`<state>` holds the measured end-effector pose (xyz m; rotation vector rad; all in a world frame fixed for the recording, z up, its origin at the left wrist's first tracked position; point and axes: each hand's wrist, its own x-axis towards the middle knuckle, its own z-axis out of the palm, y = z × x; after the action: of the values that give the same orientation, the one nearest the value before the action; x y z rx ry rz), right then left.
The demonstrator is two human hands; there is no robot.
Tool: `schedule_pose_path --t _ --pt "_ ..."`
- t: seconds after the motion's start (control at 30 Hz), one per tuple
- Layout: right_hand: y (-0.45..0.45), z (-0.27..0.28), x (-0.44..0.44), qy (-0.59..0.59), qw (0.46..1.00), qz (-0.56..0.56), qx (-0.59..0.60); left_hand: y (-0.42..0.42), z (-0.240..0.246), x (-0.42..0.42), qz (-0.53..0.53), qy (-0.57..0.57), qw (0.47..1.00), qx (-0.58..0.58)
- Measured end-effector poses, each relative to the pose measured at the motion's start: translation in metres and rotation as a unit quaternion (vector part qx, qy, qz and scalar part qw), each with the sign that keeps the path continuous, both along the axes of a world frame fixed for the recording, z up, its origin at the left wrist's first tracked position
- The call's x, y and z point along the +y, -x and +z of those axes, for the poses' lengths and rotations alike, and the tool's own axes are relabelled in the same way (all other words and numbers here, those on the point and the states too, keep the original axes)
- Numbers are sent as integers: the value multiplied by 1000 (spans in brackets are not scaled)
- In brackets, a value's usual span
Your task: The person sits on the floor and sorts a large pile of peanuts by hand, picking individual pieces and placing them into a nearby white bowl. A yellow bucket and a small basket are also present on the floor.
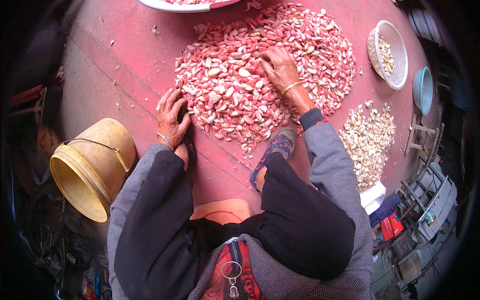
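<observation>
A wide heap of what look like garlic cloves [232,93], pinkish red and cream, lies on the floor in front of my feet. My right hand [279,69], with a gold-coloured bangle at the wrist, reaches into the middle of it. Its bent fingertips touch the cloves; whether they pinch one is hidden. At the heap's left edge rests my left hand [171,114], wearing a silver-coloured bangle. Its fingers are loosely curved and the thumb stands apart, with nothing seen in them.
A yellow plastic bucket [93,157] lies tipped at left. Paler cloves [369,146] form a smaller heap at right, below a white mesh basket [399,56] and a blue basin [423,90]. A white basin [187,6] stands beyond the large heap. My patterned shoe [275,146] touches its near edge.
</observation>
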<state>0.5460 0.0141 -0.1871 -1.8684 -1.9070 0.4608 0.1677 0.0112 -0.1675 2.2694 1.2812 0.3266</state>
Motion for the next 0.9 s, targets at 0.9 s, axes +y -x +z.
schedule_pose_path --t 0.9 --pt "-8 1 -1 31 991 -47 -119 -1 2 -1 7 6 1000 3"
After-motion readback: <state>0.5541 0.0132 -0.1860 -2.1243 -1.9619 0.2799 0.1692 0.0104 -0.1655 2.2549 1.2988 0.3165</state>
